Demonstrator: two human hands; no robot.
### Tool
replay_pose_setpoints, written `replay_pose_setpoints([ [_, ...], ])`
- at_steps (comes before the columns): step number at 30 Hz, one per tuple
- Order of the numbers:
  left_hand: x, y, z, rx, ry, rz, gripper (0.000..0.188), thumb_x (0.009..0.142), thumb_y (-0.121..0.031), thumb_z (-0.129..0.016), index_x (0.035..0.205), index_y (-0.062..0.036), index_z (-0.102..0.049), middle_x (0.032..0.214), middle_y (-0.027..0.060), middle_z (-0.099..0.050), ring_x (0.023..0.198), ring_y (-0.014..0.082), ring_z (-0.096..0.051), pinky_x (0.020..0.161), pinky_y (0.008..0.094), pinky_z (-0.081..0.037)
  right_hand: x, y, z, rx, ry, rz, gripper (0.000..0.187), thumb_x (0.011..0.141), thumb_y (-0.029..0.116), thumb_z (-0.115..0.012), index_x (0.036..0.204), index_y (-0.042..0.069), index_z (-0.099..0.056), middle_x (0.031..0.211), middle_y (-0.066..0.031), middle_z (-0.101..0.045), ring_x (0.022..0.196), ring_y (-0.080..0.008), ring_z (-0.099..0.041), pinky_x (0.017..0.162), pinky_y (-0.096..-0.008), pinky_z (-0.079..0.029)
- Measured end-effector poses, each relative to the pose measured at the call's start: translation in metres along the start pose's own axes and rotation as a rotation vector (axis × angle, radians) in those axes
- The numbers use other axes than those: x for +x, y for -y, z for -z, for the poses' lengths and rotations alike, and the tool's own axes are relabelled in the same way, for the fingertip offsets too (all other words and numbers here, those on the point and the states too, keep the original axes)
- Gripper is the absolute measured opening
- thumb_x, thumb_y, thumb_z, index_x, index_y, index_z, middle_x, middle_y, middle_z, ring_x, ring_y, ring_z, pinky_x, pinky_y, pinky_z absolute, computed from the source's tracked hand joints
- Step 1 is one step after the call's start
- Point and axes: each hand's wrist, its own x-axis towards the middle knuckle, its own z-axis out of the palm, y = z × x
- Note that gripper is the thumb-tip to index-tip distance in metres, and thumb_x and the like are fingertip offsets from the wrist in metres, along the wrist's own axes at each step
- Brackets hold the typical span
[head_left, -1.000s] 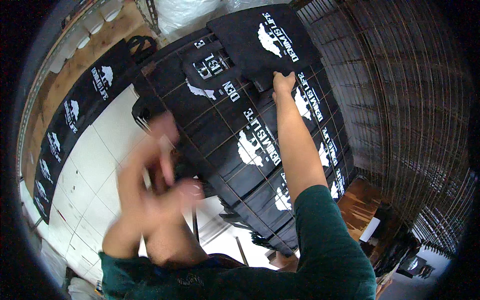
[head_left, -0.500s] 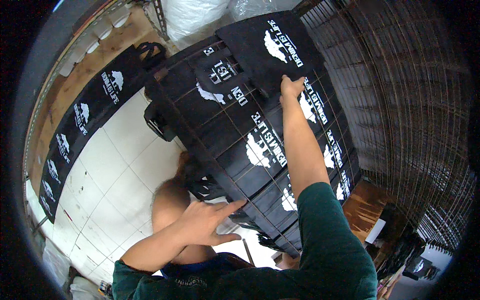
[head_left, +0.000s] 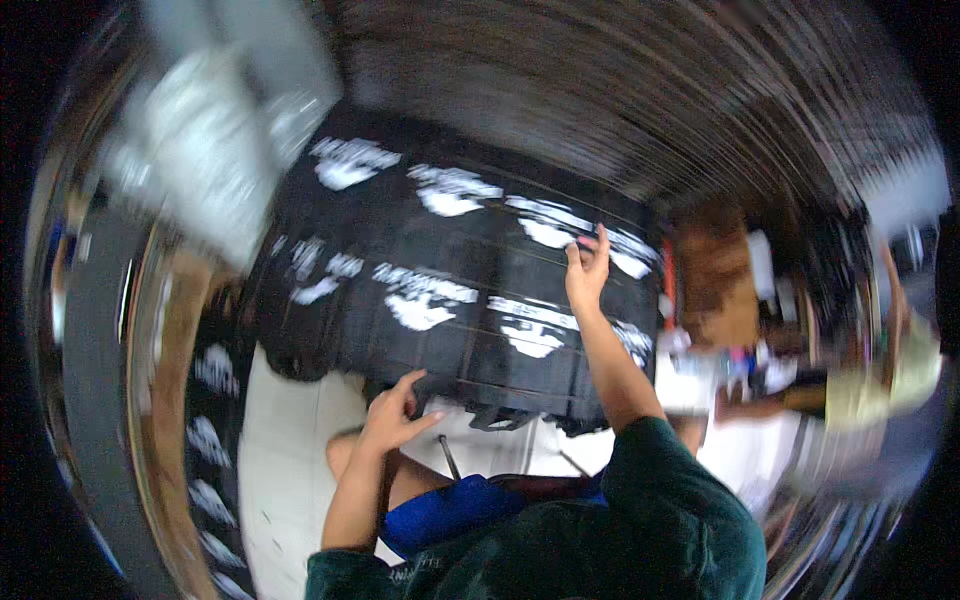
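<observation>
Black fabric bags (head_left: 390, 345) with white prints lie flat in rows on a wire rack in front of me. Above the right part of the far row, my right hand (head_left: 588, 275) is raised with its fingers apart. A small pinkish spot shows by its fingertips, too blurred to name; I see nothing gripped. Close to the rack's near edge is my left hand (head_left: 390, 418), thumb and forefinger spread, holding nothing. Black straps (head_left: 500, 418) hang from that edge between my arms. Motion blur hides whether either hand touches fabric.
Wire mesh racks (head_left: 700, 110) stand raised behind the bags. Filled clear plastic sacks (head_left: 215, 150) are at the far left, and more printed black pieces (head_left: 215, 440) line a wooden ledge. On the right are a brown board (head_left: 715, 270) and another person in a pale yellow top (head_left: 870, 390).
My view has swung to the right. My right hand has left the far bag, which was overlapping others, and now hovers over the right side. My left hand stays near the front edge.
</observation>
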Motion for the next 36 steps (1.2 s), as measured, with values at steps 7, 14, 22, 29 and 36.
replay_pose_setpoints([
  [7,-0.009,0.01,-0.049,0.013,-0.038,-0.102,0.063,0.067,-0.025,-0.076,0.119,-0.003,-0.049,0.052,0.0023,-0.045,0.049,0.0104,-0.043,0.048,0.0256,-0.036,0.036,0.041,0.323,0.128,-0.633,0.14,0.052,0.083,0.007,-0.059,0.13,0.003,-0.036,0.074,-0.0043,-0.055,0.06,-0.0108,-0.054,0.058,-0.0241,-0.045],
  [14,-0.033,-0.002,-0.091,0.519,-0.102,-0.147,0.058,0.066,-0.036,-0.074,0.11,-0.0032,-0.055,0.056,0.0046,-0.054,0.051,0.0228,-0.053,0.055,0.0361,-0.045,0.018,0.075,0.599,0.452,-0.935,0.039,0.033,0.084,0.019,-0.061,0.112,0.008,-0.048,0.079,-0.0024,-0.056,0.063,-0.0081,-0.056,0.052,-0.022,-0.044],
  [22,-0.109,-0.092,-0.2,0.443,0.495,0.103,0.078,0.065,-0.055,-0.07,0.123,-0.0077,-0.05,0.078,0.0098,-0.065,0.073,0.0242,-0.063,0.067,0.0355,-0.049,0.012,0.0,0.588,-0.857,-0.557,0.277,0.058,0.072,0.041,-0.067,0.12,0.011,-0.053,0.133,-0.0151,-0.04,0.123,-0.0348,-0.036,0.101,-0.0438,-0.031],
  [29,-0.089,-0.067,-0.209,0.539,0.491,-0.02,0.079,0.066,-0.061,-0.066,0.119,-0.0051,-0.052,0.082,0.0144,-0.063,0.08,0.028,-0.062,0.07,0.0369,-0.048,0.0,0.01,0.588,-0.636,-0.433,0.137,0.072,0.07,0.04,-0.069,0.132,0.017,-0.04,0.145,-0.0095,-0.021,0.124,-0.0336,-0.037,0.095,-0.0424,-0.038],
  [36,-0.084,-0.054,-0.207,0.575,0.459,0.071,0.081,0.065,-0.063,-0.064,0.118,-0.0033,-0.052,0.083,0.0161,-0.064,0.082,0.0296,-0.062,0.073,0.0373,-0.048,-0.002,0.012,0.59,-0.554,-0.349,0.109,0.076,0.069,0.037,-0.07,0.134,0.018,-0.036,0.147,-0.0082,-0.017,0.12,-0.0321,-0.044,0.089,-0.0403,-0.044],
])
